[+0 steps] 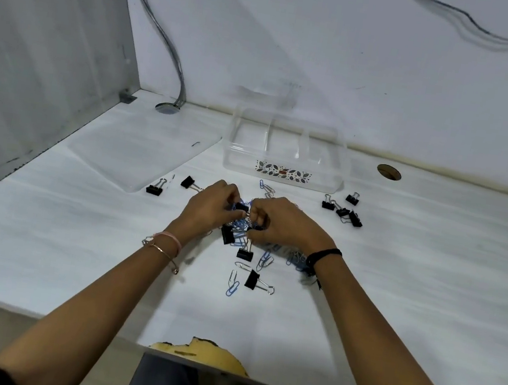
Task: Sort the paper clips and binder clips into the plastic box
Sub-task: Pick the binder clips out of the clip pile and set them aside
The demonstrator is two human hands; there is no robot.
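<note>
**Both hands stuck into the clip pile, box sits straight ahead**

Nearest the lens, at the bench's front edge, there's a chipped patch, then my two forearms run up to the pile in the middle. Left hand and right hand meet fingertip to fingertip over the heap of blue paper clips. Between them they're pinching a black binder clip with some wire tangled in it; I can't tell which hand really has it, fingers on both are curled tight together.

What matters for the next move: the plastic box is directly beyond the hands, toward the back edge, long side facing me, and its compartments look empty. Right hand looks a touch nearer, so I'd guess it does the drop.

Loose stuff: more binder clips toward the right, beside the box's front corner, a couple left near the clear lid, others between my wrists.

Looks like sorting has barely begun.
</note>
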